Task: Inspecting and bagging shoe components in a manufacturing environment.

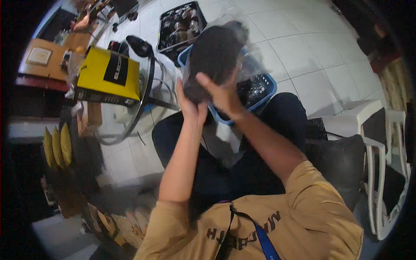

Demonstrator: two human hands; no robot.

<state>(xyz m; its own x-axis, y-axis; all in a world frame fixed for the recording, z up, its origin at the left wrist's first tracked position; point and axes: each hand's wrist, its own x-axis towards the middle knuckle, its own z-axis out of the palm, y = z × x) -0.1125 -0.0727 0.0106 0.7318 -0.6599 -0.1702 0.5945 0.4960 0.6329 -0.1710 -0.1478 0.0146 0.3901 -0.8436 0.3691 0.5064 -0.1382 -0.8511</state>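
Note:
Both hands are raised in front of me around a large dark, rounded bundle (214,54) in clear plastic wrap, blurred so its kind cannot be told. My left hand (192,104) supports its near lower end, palm up, with the fingers partly behind it. Against its right side, my right hand (223,93) presses with the thumb across the front. Loose clear plastic (255,65) sticks out to the right of the bundle. Beneath it is a blue plastic basket (272,84) with dark, shiny wrapped things inside, partly hidden by the bundle and my right hand.
Beyond the basket, a black crate (161,37) holds several wrapped items. A yellow and black box (97,71) stands at left beside a curved dark metal frame (149,80). White plastic chairs (362,115) are at right. The floor is white tile (299,47).

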